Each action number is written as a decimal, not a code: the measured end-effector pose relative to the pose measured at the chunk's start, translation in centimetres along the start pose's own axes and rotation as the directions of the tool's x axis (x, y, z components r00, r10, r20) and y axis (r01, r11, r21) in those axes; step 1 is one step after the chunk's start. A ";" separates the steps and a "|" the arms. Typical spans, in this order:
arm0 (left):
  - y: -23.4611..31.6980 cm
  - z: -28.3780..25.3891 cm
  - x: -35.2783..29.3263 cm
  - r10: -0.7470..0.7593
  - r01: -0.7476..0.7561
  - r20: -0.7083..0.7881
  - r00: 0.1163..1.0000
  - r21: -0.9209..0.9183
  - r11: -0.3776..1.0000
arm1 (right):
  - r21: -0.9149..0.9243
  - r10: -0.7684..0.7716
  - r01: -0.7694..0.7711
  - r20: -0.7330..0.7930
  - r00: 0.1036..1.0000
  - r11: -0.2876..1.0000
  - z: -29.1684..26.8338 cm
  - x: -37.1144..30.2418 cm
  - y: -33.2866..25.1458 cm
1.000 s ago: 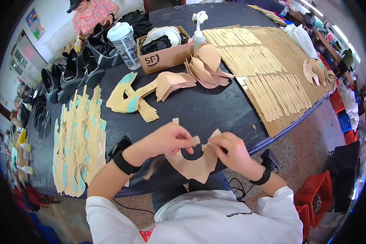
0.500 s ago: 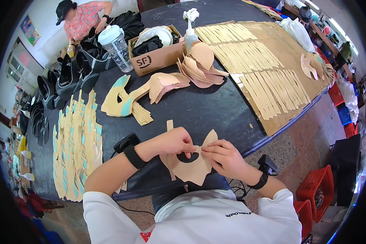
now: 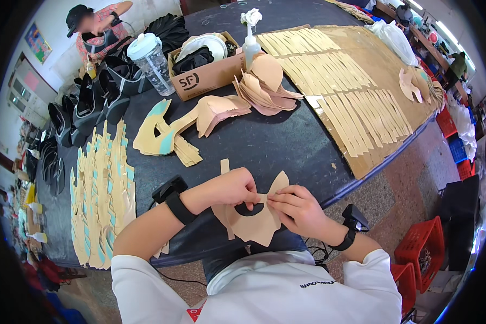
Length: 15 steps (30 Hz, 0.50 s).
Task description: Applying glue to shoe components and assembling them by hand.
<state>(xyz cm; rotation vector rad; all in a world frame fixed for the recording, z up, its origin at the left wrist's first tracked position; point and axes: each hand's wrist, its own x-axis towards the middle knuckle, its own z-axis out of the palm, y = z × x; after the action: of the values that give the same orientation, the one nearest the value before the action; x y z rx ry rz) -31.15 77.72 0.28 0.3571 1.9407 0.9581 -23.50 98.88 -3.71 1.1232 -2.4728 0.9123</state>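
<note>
A beige shoe-upper piece [image 3: 255, 229] with a curved cut-out lies at the table's near edge, over my lap. Thumb and fingers of my left hand [image 3: 236, 189] pinch its narrow band above the cut-out. My right hand [image 3: 296, 207] is closed on the same piece, at the base of its pointed flap [image 3: 279, 183]. The two sets of fingertips are close together. Under my left hand a straight beige strip [image 3: 225, 166] sticks out; whether it is joined to the piece I cannot tell.
Stacked beige uppers [image 3: 155, 135] and folded pieces [image 3: 221, 112] lie ahead. Left are layered beige strips [image 3: 94, 197] and black shoes [image 3: 86, 102]. A cardboard box [image 3: 210, 78], clear tumbler [image 3: 155, 70] and white squeeze bottle [image 3: 250, 46] stand behind. Right, a cardboard sheet [image 3: 362, 162] carries cut strips.
Both my hands keep almost the same grip and place on the piece. Across the table, the co-worker's arm has risen, and a dark shoe is now held up before their chest.
</note>
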 end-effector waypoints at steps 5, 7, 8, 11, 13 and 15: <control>0.1 0.0 0.0 -0.032 0.032 0.001 0.999 -0.024 0.999 | 0.028 0.023 -0.024 0.017 1.000 0.999 -0.3 0.3 -0.2; 0.2 0.1 0.0 -0.036 0.036 -0.006 0.999 -0.022 0.999 | 0.047 0.027 -0.028 0.030 0.999 0.998 -0.6 0.5 -0.1; 0.2 0.1 -0.1 -0.040 0.040 -0.013 0.999 -0.020 0.999 | 0.066 0.031 -0.034 0.042 0.999 0.997 -0.9 0.7 -0.1; 0.1 0.2 0.0 -0.024 0.024 -0.022 0.999 -0.021 0.999 | 0.059 0.084 -0.089 0.079 0.993 0.994 -1.6 1.7 -0.5; 0.2 0.3 0.0 -0.025 0.024 -0.035 0.999 -0.008 1.000 | -0.018 0.006 -0.004 0.082 0.997 1.000 -1.1 2.4 -0.7; 0.2 0.3 0.0 -0.025 0.025 -0.050 0.998 0.005 1.000 | -0.095 -0.074 0.082 0.091 0.993 0.992 -0.8 2.6 -0.7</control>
<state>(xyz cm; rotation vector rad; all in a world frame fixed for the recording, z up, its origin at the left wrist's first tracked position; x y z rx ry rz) -30.90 78.04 0.35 0.3141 1.9886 0.9535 -24.69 97.54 -1.56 1.2407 -2.4926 0.7261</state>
